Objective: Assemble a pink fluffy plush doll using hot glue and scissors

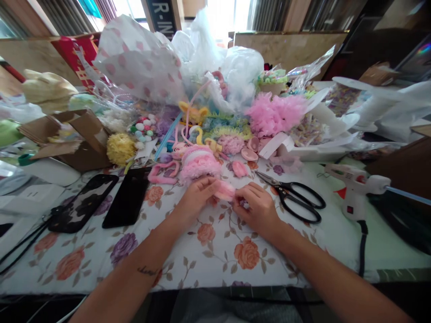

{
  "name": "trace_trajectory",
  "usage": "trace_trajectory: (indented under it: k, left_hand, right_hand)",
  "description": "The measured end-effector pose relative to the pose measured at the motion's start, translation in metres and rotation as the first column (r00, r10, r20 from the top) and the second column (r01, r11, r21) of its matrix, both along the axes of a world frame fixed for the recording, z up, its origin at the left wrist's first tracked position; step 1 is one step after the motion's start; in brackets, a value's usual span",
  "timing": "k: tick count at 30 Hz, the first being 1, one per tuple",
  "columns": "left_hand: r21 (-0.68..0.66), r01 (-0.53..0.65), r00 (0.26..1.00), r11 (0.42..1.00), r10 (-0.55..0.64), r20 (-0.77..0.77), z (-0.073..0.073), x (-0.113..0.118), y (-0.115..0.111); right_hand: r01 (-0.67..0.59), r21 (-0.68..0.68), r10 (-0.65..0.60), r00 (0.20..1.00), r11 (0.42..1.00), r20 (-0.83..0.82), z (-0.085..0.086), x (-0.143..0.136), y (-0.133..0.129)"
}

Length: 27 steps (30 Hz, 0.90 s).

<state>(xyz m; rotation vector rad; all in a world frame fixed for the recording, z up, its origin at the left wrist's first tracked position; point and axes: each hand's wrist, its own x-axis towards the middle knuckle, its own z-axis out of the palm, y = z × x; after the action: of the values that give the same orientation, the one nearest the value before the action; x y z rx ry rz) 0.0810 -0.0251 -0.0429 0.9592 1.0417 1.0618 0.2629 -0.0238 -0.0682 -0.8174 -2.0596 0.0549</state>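
Observation:
Over the flowered tablecloth, a small soft pink fabric piece [225,190] sits between my two hands. My left hand [199,196] grips its left end with thumb and fingers. Fingertips of my right hand [256,206] are pinched at its right end; whether they hold the piece or something finer is hidden. Just beyond lies a fluffy pink plush item [201,163] with a pale band. A similar loose pink piece [239,168] rests behind my right hand. Black-handled scissors [296,197] lie to the right of that hand, blades pointing toward the back left.
A glue gun [358,186] with a clear stick lies at the right. Two phones, one dark [127,197] and one patterned [84,202], lie left. Behind are a cardboard box [76,150], a yellow pompom [121,149], pink fluff [274,112] and plastic bags [138,60].

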Motion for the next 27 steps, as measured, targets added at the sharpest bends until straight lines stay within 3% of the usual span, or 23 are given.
trace_trajectory:
  k: [5,12,17,27]
  left_hand:
    - [0.007,0.095,0.984,0.995,-0.092,-0.152,0.0,0.001,-0.005]
    - [0.009,0.012,0.995,1.0,-0.01,-0.104,0.002,0.001,-0.005]
    - [0.017,-0.049,0.998,0.999,0.05,-0.047,0.006,-0.003,-0.003]
    - [0.0,0.003,0.999,1.0,-0.003,-0.033,0.005,0.0,-0.005]
  right_hand:
    - [-0.068,0.014,0.067,0.996,0.998,0.059,-0.001,-0.001,-0.002]
    - [-0.098,-0.019,0.098,0.995,0.995,-0.013,0.002,0.0,0.001]
    - [-0.029,0.005,0.029,0.996,1.0,-0.079,0.007,0.002,-0.001]
    - [-0.036,0.119,0.038,0.999,0.992,-0.013,0.011,0.002,-0.004]
